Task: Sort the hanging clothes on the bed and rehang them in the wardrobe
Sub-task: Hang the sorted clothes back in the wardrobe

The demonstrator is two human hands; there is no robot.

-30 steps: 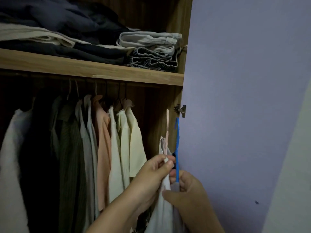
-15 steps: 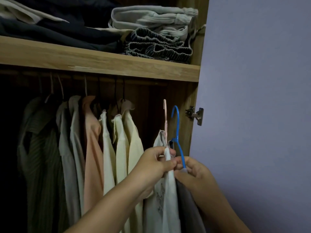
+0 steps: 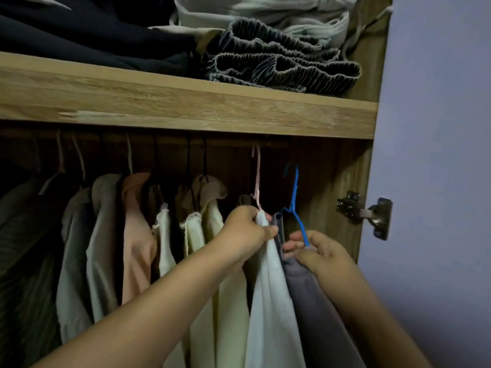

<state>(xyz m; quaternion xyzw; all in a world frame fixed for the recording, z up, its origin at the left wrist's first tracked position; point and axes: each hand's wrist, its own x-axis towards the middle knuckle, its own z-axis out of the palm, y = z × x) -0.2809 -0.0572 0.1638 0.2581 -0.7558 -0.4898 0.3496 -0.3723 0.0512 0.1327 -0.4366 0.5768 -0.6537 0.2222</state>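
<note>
My left hand [image 3: 245,231] grips the top of a white garment [image 3: 268,301] on a pale pink hanger [image 3: 257,179], whose hook reaches up to the dark rail under the shelf. My right hand [image 3: 317,252] pinches the shoulder of a blue hanger [image 3: 295,197] that carries a grey garment [image 3: 310,301]. The blue hook sits a little below the rail. Both garments hang at the right end of the wardrobe, beside a row of hung shirts [image 3: 132,235] in cream, peach and grey.
A wooden shelf [image 3: 186,102] runs across above the rail, loaded with folded dark and grey clothes [image 3: 279,67]. The wardrobe's right side panel [image 3: 356,181] carries a metal door hinge [image 3: 364,211]. The open lilac door [image 3: 438,181] fills the right.
Both hands have lifted the two hangers higher toward the rail. The pink hook now reaches the rail. The camera has moved closer and tilted up.
</note>
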